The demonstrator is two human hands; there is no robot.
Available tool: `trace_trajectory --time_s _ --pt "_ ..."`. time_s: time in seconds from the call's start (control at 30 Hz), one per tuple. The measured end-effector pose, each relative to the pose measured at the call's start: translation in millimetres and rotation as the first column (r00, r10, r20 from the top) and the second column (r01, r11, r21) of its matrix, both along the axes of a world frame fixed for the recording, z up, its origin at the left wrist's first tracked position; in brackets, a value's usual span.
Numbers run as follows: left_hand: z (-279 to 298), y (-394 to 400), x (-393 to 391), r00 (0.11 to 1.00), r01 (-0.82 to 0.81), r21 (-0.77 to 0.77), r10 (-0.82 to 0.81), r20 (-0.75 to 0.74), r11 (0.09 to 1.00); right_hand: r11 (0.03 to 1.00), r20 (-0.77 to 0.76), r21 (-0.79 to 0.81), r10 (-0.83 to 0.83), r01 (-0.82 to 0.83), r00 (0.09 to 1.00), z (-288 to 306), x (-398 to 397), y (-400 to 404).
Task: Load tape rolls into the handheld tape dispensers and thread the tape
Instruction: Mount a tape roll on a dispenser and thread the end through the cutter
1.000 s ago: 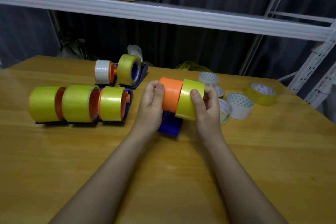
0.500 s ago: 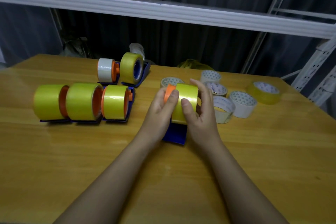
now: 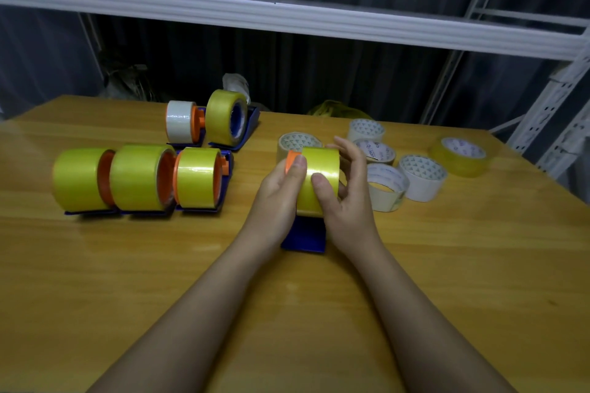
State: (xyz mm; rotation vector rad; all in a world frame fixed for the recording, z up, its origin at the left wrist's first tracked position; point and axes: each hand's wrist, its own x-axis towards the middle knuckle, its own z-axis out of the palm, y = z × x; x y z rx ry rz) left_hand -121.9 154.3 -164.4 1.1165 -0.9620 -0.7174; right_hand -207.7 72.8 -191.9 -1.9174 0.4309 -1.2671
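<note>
Misalignment is judged the main risk: should the yellow tape roll (image 3: 319, 180) be pressed on crooked, it could be jammed partway along the orange hub (image 3: 291, 160) of the blue dispenser (image 3: 305, 236), which stands on the tabletop (image 3: 287, 313). The roll is gripped by the right hand (image 3: 346, 191), thumb in front and fingers curled behind. The hub end is pinched by the left hand (image 3: 277, 191), thumb uppermost.

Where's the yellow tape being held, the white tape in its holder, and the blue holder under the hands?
yellow tape (image 3: 319, 169): head view, its shiny outer face.
white tape (image 3: 179, 121): head view, outer face.
blue holder (image 3: 305, 234): head view, base plate between the wrists.
</note>
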Motion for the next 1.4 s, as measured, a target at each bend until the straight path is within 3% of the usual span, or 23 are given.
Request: trace_trajectory --time_s 0.07,0.17,0.27,0.33,0.37,0.4,0.53,0.6,0.8,0.97,1.13,1.27,1.33,1.4 --pt "-2.3 0.8 1.4 0.999 -0.026 -0.029 0.027 0.036 0.999 0.979 0.082 0.172 0.093 -0.106 0.992 3.8 1.3 -0.4" --pt "-9.0 3.3 -1.0 0.936 -0.086 -0.081 0.108 0.335 0.993 0.846 0.214 0.482 0.141 -0.23 0.967 11.9 3.0 -2.0" --pt "-18.0 1.9 -2.1 0.689 -0.12 -0.148 0.19 0.7 0.982 0.547 0.392 0.731 0.155 -0.409 0.907 19.6 -1.8 -1.9" --pt "-19.1 2.0 -1.3 0.509 -0.113 -0.208 0.236 0.828 0.972 0.445 0.431 0.767 0.176 -0.462 0.885 22.2 -7.2 -3.3" --pt "-18.3 2.5 -1.5 0.482 -0.101 -0.218 0.239 0.843 0.971 0.432 0.443 0.768 0.176 -0.473 0.879 21.5 -8.3 -4.4" --pt "-17.7 3.4 -2.1 0.507 -0.083 -0.206 0.219 0.834 0.975 0.444 0.445 0.762 0.172 -0.472 0.879 20.8 -8.3 -4.4" --pt "-18.8 0.3 -4.4 0.751 -0.044 -0.071 0.08 0.656 0.996 0.586 0.344 0.746 0.067 -0.316 0.937 19.0 -3.7 -0.7" --pt "-18.8 -1.5 -8.7 0.811 -0.057 -0.044 0.072 0.581 0.997 0.66 0.296 0.717 0.002 -0.224 0.955 17.8 -1.1 1.6" --pt "-14.4 0.5 -24.0 0.865 -0.088 0.035 0.059 0.499 0.996 0.8 0.261 0.592 -0.078 -0.096 0.962 17.1 3.6 10.6" --pt "-8.7 9.7 -27.3 0.968 0.027 0.208 -0.077 0.24 0.978 0.919 0.261 0.392 -0.069 -0.04 0.963 17.8 1.7 12.3" --pt "-9.0 1.6 -22.4 0.992 0.095 0.158 -0.107 0.069 0.983 0.972 0.248 0.234 -0.059 -0.001 0.967 9.8 2.7 10.4" --pt "-0.2 -0.3 -19.8 0.99 0.038 0.111 -0.052 0.132 0.993 0.994 0.205 0.038 -0.107 0.101 0.973 2.0 7.4 8.5" --pt "1.4 -2.4 -17.2 0.985 -0.015 0.116 -0.005 0.171 0.993 0.996 0.141 0.034 -0.088 0.084 0.986 1.4 9.4 8.0" --pt "1.9 -3.9 -14.6 0.991 -0.053 0.127 0.037 0.127 0.991 0.982 0.084 0.186 -0.006 -0.01 0.996 4.9 8.9 8.8"
